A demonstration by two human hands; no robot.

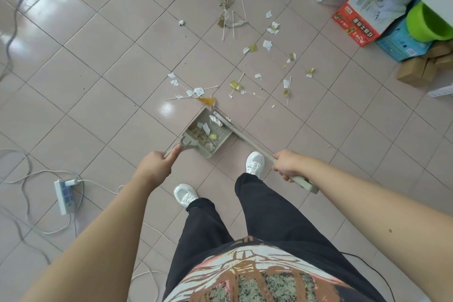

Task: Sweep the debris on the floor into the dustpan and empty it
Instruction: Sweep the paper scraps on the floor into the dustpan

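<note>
The dustpan sits on the floor just ahead of the person's shoes, its open mouth pointing away from them toward the debris, its long handle running back to the left hand, which is closed around it. The right hand is closed around the broom shaft, which runs from that hand forward to the dustpan's mouth, the head at its far lip. Some scraps already lie in the dustpan; most debris lies beyond it, some near, some well apart. A hard stroke may flick light paper past the dustpan's sides, and tilting the dustpan while lifting may spill its load; thin sticks may roll under its lip.
</note>
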